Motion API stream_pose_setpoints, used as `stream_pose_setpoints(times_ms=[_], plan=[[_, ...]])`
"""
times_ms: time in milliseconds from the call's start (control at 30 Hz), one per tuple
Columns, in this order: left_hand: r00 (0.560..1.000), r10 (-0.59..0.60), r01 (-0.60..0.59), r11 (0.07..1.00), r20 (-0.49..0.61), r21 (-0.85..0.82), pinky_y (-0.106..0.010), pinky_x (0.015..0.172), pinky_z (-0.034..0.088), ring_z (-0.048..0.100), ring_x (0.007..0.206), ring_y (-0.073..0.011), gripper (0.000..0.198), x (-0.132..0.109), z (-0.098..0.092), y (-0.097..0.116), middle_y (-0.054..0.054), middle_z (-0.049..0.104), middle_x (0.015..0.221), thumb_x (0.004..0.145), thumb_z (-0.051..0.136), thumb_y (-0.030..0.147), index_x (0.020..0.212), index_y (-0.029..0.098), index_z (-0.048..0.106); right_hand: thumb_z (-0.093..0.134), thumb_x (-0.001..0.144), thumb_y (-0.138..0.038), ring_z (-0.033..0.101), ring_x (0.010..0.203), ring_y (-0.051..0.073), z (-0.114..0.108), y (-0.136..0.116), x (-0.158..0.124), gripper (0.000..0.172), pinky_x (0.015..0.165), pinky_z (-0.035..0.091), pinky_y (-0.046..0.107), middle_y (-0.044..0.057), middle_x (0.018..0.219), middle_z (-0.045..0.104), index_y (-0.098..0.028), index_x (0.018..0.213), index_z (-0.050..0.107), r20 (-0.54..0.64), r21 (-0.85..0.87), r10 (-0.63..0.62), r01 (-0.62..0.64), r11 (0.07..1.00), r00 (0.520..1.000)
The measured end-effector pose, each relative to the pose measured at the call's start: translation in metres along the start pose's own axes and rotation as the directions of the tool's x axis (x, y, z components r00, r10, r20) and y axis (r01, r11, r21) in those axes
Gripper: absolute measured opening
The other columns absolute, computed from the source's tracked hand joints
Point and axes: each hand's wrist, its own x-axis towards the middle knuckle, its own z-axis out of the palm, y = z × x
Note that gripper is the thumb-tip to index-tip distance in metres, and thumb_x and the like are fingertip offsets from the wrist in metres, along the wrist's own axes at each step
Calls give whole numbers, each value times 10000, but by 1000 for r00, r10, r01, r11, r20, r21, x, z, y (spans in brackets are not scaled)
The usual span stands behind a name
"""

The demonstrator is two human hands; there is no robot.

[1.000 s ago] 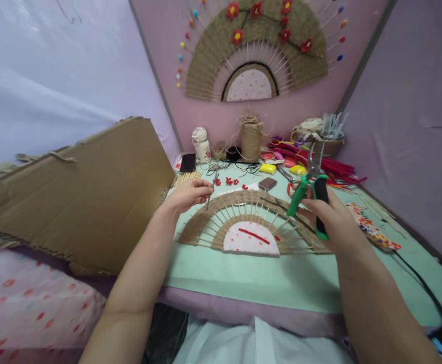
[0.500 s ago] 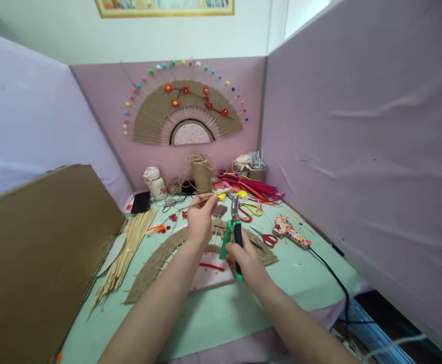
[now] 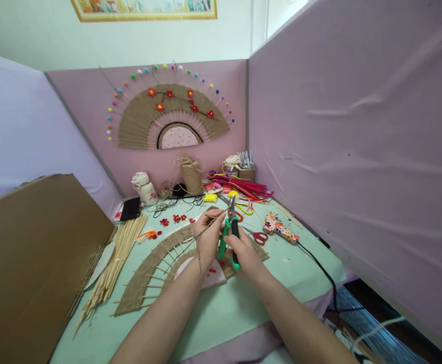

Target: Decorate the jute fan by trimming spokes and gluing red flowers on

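My left hand [image 3: 208,235] pinches a thin wooden stick [image 3: 212,222] that slants up toward the blades of green-handled cutters [image 3: 229,233]. My right hand [image 3: 244,250] is wrapped round the cutter handles, and the metal jaws meet the stick's upper end. Both hands hover above a half-finished woven jute fan [image 3: 148,273] lying flat on the mint-green table [image 3: 239,303]; its pink dotted centre is mostly hidden under my hands.
A bundle of bamboo sticks [image 3: 111,268] and a big cardboard sheet [image 3: 27,263] lie at the left. Red scissors [image 3: 258,235], a patterned glue gun [image 3: 279,227] with black cord, a twine spool [image 3: 190,174], a jar [image 3: 144,187] and red pipe cleaners [image 3: 244,187] crowd the back. A finished fan [image 3: 170,114] hangs on the wall.
The camera has swung up and to the right. My hands came together, and the cutter jaws now meet the stick held in my left hand.
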Motion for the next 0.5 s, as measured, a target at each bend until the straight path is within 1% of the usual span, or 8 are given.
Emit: stream_pose_setpoints(times_ms=[100, 200, 300, 367, 433, 500], plan=[[1000, 2, -2, 998, 2, 68, -303, 770, 525, 643, 904, -191, 109, -6, -1, -5, -37, 680, 861, 710, 696, 281, 744, 203, 627, 590, 708, -343, 520, 654, 152, -3, 5, -3, 268, 580, 427, 254, -30, 718, 540, -218, 943, 557, 1, -2, 33, -33, 999, 999], [999, -22, 19, 996, 29, 85, -297, 781, 517, 640, 882, -182, 111, -10, 3, -11, -28, 675, 832, 716, 690, 288, 744, 202, 626, 587, 715, -341, 513, 623, 144, -6, 13, -3, 258, 573, 428, 255, -43, 690, 523, -213, 934, 540, -24, 27, 40, -39, 999, 999], [996, -43, 34, 994, 80, 101, -292, 807, 506, 639, 852, -168, 110, -10, 10, -16, -23, 676, 826, 729, 676, 291, 767, 197, 634, 594, 718, -339, 483, 601, 128, -9, 22, 1, 230, 568, 418, 244, -61, 667, 488, -219, 903, 526, -154, 48, 26, -19, 999, 988], [995, -56, 46, 992, 83, 118, -294, 830, 498, 643, 861, -167, 123, -7, 13, -18, -28, 684, 835, 731, 672, 297, 783, 191, 636, 593, 726, -353, 470, 604, 124, -12, 27, 4, 247, 560, 409, 238, -61, 676, 485, -219, 923, 526, -202, 60, 37, -26, 998, 979], [992, -92, 84, 992, 83, 93, -300, 841, 496, 648, 897, -173, 161, -3, 11, -16, -44, 697, 884, 726, 678, 318, 797, 184, 622, 595, 727, -375, 486, 635, 129, -16, 29, 6, 286, 567, 410, 237, -45, 718, 523, -210, 955, 546, -192, 68, 48, -35, 997, 980], [980, -162, 164, 987, 116, -5, -310, 841, 501, 656, 918, -176, 219, 4, 3, -9, -63, 703, 927, 713, 697, 337, 807, 176, 582, 600, 718, -393, 514, 672, 138, -19, 30, 7, 314, 586, 416, 241, -27, 759, 566, -202, 964, 572, -173, 67, 42, -31, 997, 984]])
